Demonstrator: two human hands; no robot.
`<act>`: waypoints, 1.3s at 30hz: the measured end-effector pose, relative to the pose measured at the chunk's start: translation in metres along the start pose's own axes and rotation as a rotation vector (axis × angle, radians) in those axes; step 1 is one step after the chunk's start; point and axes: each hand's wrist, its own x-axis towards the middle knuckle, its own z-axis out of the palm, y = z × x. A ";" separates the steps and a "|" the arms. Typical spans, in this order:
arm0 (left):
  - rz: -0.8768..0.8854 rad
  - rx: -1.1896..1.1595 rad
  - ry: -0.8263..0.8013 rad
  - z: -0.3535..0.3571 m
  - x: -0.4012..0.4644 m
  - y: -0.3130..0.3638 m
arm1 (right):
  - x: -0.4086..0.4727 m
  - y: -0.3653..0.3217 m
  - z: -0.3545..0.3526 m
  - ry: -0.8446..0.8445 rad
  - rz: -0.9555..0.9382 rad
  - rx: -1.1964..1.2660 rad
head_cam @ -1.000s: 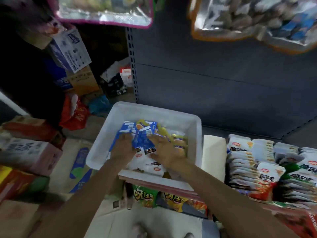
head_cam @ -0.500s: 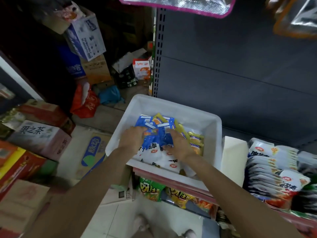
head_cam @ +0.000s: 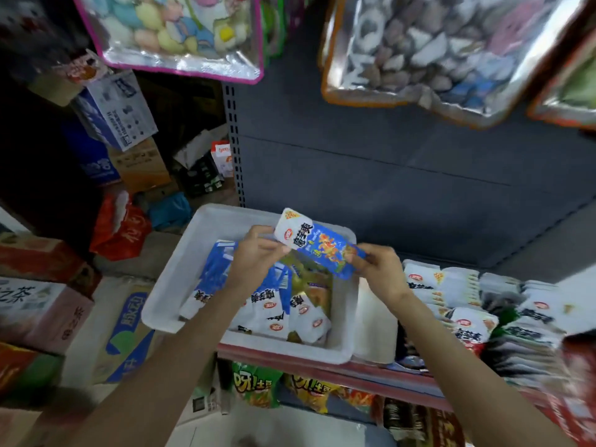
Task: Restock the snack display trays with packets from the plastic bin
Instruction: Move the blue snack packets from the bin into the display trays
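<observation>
A white plastic bin (head_cam: 167, 295) sits on the shelf edge, holding several blue-and-white and yellow snack packets (head_cam: 277, 304). Above the bin both hands hold one blue-and-white packet (head_cam: 317, 245) stretched between them. My left hand (head_cam: 258, 256) pinches its white end and my right hand (head_cam: 377, 269) pinches its blue end. To the right stand the display trays (head_cam: 464, 304), filled with rows of similar white packets.
A white divider (head_cam: 374, 321) stands between bin and trays. Grey shelf backing (head_cam: 387, 162) rises behind. Hanging toy bags (head_cam: 180, 30) dangle overhead. Cardboard boxes (head_cam: 38, 304) crowd the floor at left. Chip bags (head_cam: 254, 385) fill the shelf below.
Both hands rose out of the bin's packet pile and now hold a single blue-and-white packet above it. The camera tilted up.
</observation>
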 end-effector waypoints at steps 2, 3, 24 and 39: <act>0.042 -0.030 -0.075 0.027 -0.001 0.016 | -0.007 0.006 -0.028 0.025 0.008 0.024; 0.050 -0.084 -0.081 0.042 -0.001 0.023 | -0.011 0.008 -0.041 0.035 0.003 0.011; 0.337 0.289 -0.172 0.190 -0.021 0.076 | -0.023 0.052 -0.137 0.146 -0.117 -0.486; 0.352 0.424 -0.110 0.129 -0.018 0.044 | -0.026 0.015 -0.061 -0.020 -0.315 -0.604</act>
